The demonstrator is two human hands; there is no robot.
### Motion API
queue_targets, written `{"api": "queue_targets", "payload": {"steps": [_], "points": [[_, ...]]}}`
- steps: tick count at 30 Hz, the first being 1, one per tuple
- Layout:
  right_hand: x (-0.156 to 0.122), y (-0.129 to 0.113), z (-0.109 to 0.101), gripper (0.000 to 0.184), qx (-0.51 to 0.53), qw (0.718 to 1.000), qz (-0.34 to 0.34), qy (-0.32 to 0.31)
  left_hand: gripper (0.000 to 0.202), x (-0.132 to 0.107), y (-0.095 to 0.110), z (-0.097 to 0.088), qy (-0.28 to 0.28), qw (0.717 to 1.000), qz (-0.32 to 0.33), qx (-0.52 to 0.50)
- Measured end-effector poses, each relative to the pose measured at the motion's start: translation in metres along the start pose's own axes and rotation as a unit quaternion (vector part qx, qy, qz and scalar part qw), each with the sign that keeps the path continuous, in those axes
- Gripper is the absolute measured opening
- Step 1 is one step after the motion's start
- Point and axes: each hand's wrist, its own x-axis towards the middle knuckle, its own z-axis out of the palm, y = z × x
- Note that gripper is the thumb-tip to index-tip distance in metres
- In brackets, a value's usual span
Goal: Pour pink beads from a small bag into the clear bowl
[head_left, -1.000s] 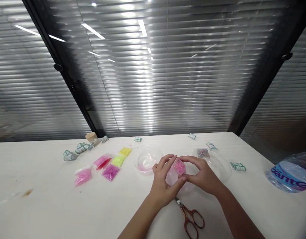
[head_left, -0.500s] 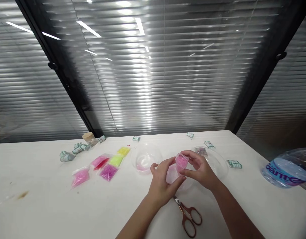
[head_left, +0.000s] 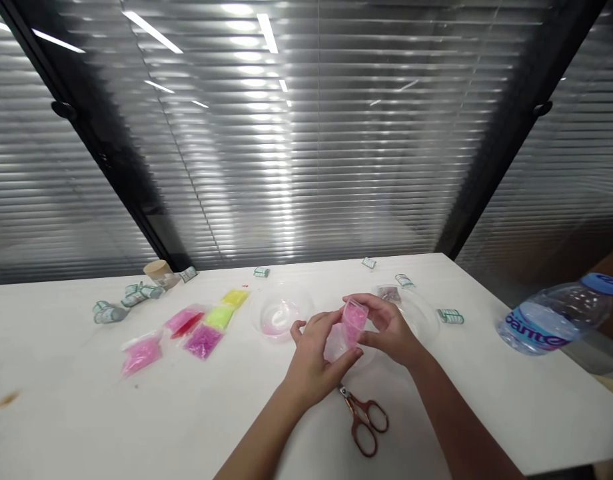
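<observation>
My left hand (head_left: 311, 360) and my right hand (head_left: 391, 330) both pinch a small clear bag of pink beads (head_left: 353, 321), held upright over a clear plastic dish (head_left: 336, 350) on the white table (head_left: 86, 413). The fingers of both hands are closed on the bag's edges. Copper-handled scissors (head_left: 362, 420) lie just in front of my hands. A clear bowl with a pink ring of beads (head_left: 279, 317) stands to the left of my hands.
Bags of pink, red, magenta and yellow-green beads (head_left: 196, 327) lie at the left. Small green-white rolls (head_left: 450, 316) are scattered along the back. A clear dish with a bag (head_left: 421, 313) is behind my right hand. A water bottle (head_left: 551, 320) lies at the right edge.
My hands have lifted and turned the pink bead bag more upright. The view has swung so the water bottle shows more fully at the right.
</observation>
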Motion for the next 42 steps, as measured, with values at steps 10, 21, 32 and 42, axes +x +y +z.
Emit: {"api": "queue_targets", "payload": {"steps": [10, 21, 32, 42], "points": [[0.001, 0.0, -0.001, 0.046, 0.029, 0.999, -0.006, 0.025, 0.045, 0.001, 0.0, 0.0, -0.016, 1.0, 0.005, 0.02], [0.002, -0.001, -0.001, 0.042, 0.022, 0.999, -0.021, 0.044, 0.04, 0.002, -0.001, 0.001, -0.024, 0.999, 0.004, 0.039], [0.003, -0.003, 0.001, 0.044, 0.016, 0.999, -0.025, 0.044, 0.04, 0.003, 0.0, -0.001, -0.034, 0.999, -0.016, 0.034], [0.0, -0.011, -0.001, 0.045, -0.223, 0.972, -0.057, 0.044, 0.102, -0.001, -0.005, -0.004, 0.013, 1.0, -0.012, -0.002]]}}
